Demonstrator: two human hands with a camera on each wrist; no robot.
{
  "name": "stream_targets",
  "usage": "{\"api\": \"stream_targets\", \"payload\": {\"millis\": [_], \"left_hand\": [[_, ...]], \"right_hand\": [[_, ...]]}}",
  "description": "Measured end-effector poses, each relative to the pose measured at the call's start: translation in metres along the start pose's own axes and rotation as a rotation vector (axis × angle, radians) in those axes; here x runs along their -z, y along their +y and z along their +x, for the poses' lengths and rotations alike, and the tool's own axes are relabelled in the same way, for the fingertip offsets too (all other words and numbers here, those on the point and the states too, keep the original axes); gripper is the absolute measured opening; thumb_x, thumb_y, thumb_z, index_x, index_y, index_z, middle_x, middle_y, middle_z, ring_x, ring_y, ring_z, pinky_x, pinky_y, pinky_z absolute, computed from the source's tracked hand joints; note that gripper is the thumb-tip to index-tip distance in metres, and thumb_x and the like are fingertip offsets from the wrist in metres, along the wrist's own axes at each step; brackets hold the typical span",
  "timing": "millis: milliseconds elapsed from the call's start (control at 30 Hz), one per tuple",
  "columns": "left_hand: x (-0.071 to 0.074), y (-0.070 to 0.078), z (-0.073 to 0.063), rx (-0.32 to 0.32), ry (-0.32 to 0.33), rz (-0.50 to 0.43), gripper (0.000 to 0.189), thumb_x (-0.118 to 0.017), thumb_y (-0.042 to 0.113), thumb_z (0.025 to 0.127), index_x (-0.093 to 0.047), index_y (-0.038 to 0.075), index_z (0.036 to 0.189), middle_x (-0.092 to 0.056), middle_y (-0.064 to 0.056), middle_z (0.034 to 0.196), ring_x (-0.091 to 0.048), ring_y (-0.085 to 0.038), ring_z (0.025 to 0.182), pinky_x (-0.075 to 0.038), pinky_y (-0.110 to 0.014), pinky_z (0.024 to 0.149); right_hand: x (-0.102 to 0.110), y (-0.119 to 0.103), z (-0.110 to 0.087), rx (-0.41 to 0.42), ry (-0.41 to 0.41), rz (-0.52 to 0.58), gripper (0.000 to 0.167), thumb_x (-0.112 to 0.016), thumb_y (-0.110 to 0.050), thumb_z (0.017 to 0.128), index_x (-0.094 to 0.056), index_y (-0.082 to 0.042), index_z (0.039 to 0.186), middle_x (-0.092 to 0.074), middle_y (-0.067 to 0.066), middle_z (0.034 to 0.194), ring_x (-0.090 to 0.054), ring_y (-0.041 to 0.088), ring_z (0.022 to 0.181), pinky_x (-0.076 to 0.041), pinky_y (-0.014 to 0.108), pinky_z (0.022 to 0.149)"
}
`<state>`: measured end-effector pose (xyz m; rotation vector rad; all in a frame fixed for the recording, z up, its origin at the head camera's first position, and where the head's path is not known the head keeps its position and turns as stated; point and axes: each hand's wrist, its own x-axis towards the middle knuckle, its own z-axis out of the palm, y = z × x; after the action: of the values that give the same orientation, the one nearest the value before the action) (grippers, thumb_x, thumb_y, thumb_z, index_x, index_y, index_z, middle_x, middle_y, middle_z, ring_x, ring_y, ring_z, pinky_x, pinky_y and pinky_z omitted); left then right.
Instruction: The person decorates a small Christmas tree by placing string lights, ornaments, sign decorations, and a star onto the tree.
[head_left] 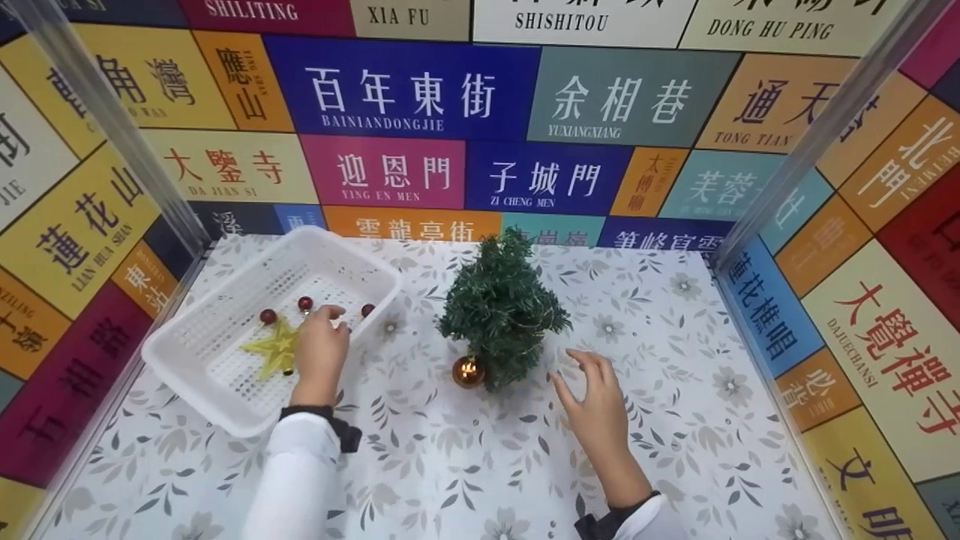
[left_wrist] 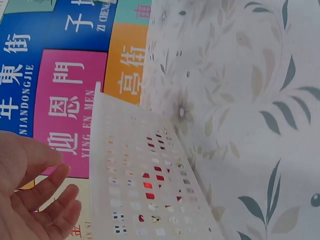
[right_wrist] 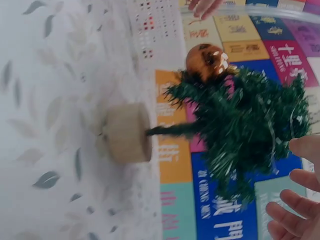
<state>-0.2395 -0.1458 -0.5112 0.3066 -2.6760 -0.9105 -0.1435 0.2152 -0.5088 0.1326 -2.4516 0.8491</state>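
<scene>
**Left hand over basket, right hand by tree**

The star and red balls lie in the basket, the star just left of the left fingers, which are loosely curled and empty. The right fingers, parted and holding nothing, are just right of the upright tree; a gold ball hangs low on its left. Both forearms reach forward above the desk.

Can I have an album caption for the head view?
Left hand at the white basket, right hand near the little green tree with its golden ball.
</scene>
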Motion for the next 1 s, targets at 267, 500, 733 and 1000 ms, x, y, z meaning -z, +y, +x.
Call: {"api": "stream_targets", "payload": {"millis": [267, 500, 733, 1000], "left_hand": [[-0.001, -0.017, 0.028, 0.078, -0.319, 0.154, 0.043, -0.058, 0.018, 0.084, -0.049, 0.002, 0.122, -0.053, -0.023, 0.115, -0.049, -0.042, 0.1, -0.04, -0.049, 0.082], [-0.005, -0.027, 0.036, -0.012, -0.48, 0.12, 0.043, -0.055, 0.016, 0.086, -0.047, 0.0, 0.126, -0.048, -0.022, 0.123, -0.044, -0.039, 0.111, -0.035, -0.046, 0.092], [-0.002, -0.035, 0.042, -0.102, -0.591, 0.154, 0.037, -0.051, 0.01, 0.086, -0.051, -0.004, 0.12, -0.05, -0.025, 0.118, -0.043, -0.041, 0.111, -0.033, -0.047, 0.094], [-0.004, -0.04, 0.043, -0.057, -0.637, 0.159, 0.053, -0.058, 0.019, 0.083, -0.042, -0.003, 0.128, -0.043, -0.027, 0.125, -0.037, -0.042, 0.116, -0.028, -0.05, 0.097]], "right_hand": [[-0.02, 0.033, -0.018, -0.301, -0.286, 0.127, 0.042, -0.062, -0.027, 0.083, -0.052, -0.01, 0.121, -0.049, 0.009, 0.118, -0.048, 0.026, 0.104, -0.043, 0.041, 0.082], [-0.049, 0.045, -0.007, -0.332, -0.438, 0.218, 0.051, -0.06, -0.023, 0.084, -0.044, -0.005, 0.129, -0.043, 0.018, 0.127, -0.045, 0.034, 0.111, -0.034, 0.051, 0.092], [-0.079, 0.047, 0.01, -0.106, -0.562, 0.186, 0.063, -0.055, -0.019, 0.086, -0.025, 0.01, 0.133, -0.034, 0.029, 0.131, -0.034, 0.041, 0.119, -0.028, 0.05, 0.097], [-0.101, 0.051, 0.007, 0.111, -0.541, 0.138, 0.054, -0.06, -0.017, 0.082, -0.041, 0.006, 0.126, -0.045, 0.023, 0.121, -0.045, 0.035, 0.11, -0.036, 0.045, 0.092]]}}
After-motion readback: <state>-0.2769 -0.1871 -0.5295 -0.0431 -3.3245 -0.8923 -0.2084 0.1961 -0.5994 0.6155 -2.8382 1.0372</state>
